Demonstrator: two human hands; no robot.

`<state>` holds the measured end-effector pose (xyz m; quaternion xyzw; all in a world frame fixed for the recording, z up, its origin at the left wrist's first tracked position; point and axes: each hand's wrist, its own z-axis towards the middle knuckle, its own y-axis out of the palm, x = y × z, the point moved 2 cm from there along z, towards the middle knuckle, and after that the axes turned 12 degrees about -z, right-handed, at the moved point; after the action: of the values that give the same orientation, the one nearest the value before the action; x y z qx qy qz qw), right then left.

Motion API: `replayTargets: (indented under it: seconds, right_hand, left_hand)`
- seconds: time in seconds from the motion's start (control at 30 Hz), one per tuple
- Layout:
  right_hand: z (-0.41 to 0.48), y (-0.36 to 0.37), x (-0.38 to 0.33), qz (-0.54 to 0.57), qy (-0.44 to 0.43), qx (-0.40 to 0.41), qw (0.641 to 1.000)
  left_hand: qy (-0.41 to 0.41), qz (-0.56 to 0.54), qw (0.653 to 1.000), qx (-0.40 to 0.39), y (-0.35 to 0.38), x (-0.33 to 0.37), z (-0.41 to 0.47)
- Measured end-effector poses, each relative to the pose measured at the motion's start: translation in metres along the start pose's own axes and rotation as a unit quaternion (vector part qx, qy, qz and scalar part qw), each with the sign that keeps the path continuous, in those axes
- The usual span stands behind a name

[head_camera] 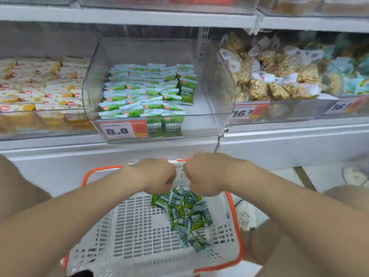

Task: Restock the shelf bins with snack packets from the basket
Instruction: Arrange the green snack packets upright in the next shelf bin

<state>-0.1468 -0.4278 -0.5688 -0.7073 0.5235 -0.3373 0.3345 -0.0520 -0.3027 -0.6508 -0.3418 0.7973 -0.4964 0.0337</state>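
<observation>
A white perforated basket (139, 222) with an orange rim sits low in front of me. Several green snack packets (185, 214) lie heaped in its right half. My left hand (157, 174) and my right hand (207, 174) hover side by side over the far end of the pile. Their fingers curl downward, and green packets stick out just beneath the knuckles. The fingertips are hidden. Above stands the clear shelf bin (215, 92) with the 8.8 price tag (119, 130). Rows of matching green packets (147, 90) fill its left part, and its right part is bare.
Left of it, a bin of yellow-and-white packets (40, 86). To the right are a bin of beige puffed snacks (279, 76) and teal packets (351, 72). A grey shelf ledge (119, 148) juts out above the basket. My knees flank the basket; a white shoe (245, 214) is on the floor.
</observation>
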Motion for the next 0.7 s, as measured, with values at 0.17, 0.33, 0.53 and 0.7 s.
replayTargets:
  seconds: [0.17, 0.33, 0.53, 0.7]
  right_hand:
    - [0.027, 0.049, -0.007, -0.028, -0.038, -0.093, 0.995]
    - [0.053, 0.068, -0.005, -0.062, -0.062, -0.113, 0.990]
    - [0.074, 0.077, 0.006, -0.088, -0.076, -0.121, 0.986]
    - [0.081, 0.083, 0.009, -0.085, -0.067, -0.142, 0.984]
  left_hand:
    - [-0.046, 0.007, 0.995, -0.090, 0.074, -0.021, 0.058]
    - [-0.062, -0.017, 0.986, -0.155, 0.146, -0.036, 0.097]
    - [-0.065, -0.097, 0.986, -0.116, 0.187, -0.031, 0.123]
    - [-0.088, -0.019, 0.992, -0.085, 0.202, -0.028, 0.132]
